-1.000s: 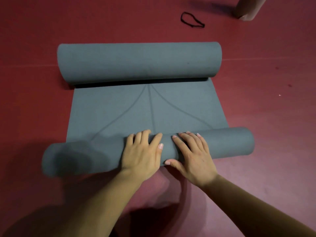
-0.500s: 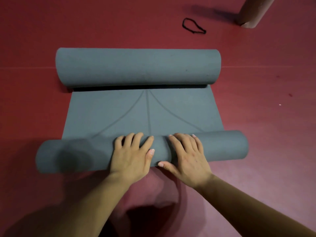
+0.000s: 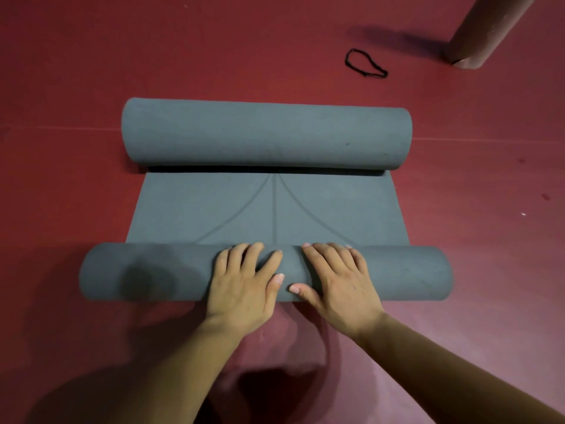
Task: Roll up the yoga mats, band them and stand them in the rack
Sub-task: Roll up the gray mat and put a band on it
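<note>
The left hand [image 3: 244,289] and right hand [image 3: 339,286] lie side by side on the middle of the mat's near roll [image 3: 146,273], each grip open, palms pressing, clasping nothing. The roll's long axis runs left to right; the flat stretch [image 3: 336,209] lies straight ahead, then the far roll [image 3: 266,133], then a black band [image 3: 363,64] on the floor [image 3: 91,56]

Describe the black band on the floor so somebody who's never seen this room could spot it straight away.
Start from the grey yoga mat in the middle of the red floor, rolled at both ends. Look past its far roll and to the right, toward the base of the brownish post. The band lies on bare floor: a thin black loop, the only stringy thing around.
</note>
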